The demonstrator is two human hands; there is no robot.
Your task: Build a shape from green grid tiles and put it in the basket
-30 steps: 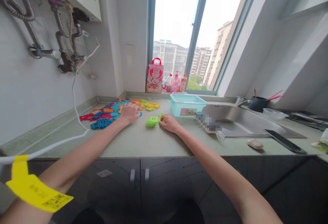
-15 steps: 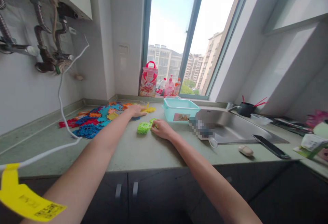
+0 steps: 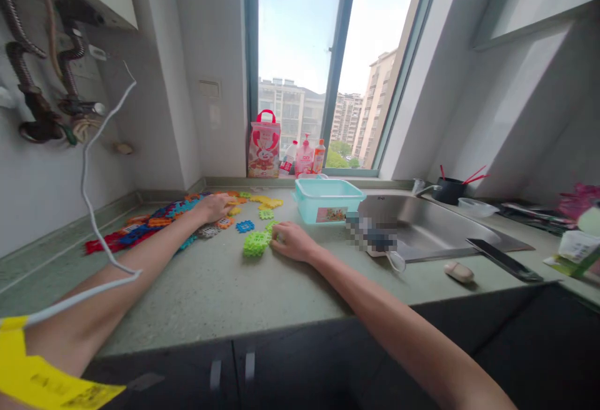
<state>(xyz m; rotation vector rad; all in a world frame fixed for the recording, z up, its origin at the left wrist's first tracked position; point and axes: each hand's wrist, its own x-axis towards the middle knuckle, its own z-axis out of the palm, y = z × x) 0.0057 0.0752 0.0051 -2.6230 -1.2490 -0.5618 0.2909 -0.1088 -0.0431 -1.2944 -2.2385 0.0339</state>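
Observation:
My left hand (image 3: 216, 207) rests over a spread of colourful plastic interlocking pieces (image 3: 162, 219), its fingers stretched among orange and yellow ones. My right hand (image 3: 293, 241) is low on the counter, fingers curled round the edge of a small green interlocking piece (image 3: 270, 227). Just left of that lies a lime-green lattice block (image 3: 254, 244) built from similar pieces. A loose blue piece (image 3: 244, 227), a single green piece (image 3: 266, 215) and a row of yellow pieces (image 3: 268, 201) lie between the hands and the wall. My right fingertips are partly hidden.
A turquoise plastic basin (image 3: 329, 202) stands behind my right hand, beside the steel sink (image 3: 422, 229). A blurred-out item (image 3: 372, 235), a bar of soap (image 3: 459, 272) and a dark flat object (image 3: 504, 260) lie nearby. A white cable (image 3: 87, 179) crosses above my left forearm.
My left hand has moved left, from the yellow pieces onto the pile. Loose blue and green pieces now show where it was. My right hand stays by the green block. The view has shifted slightly.

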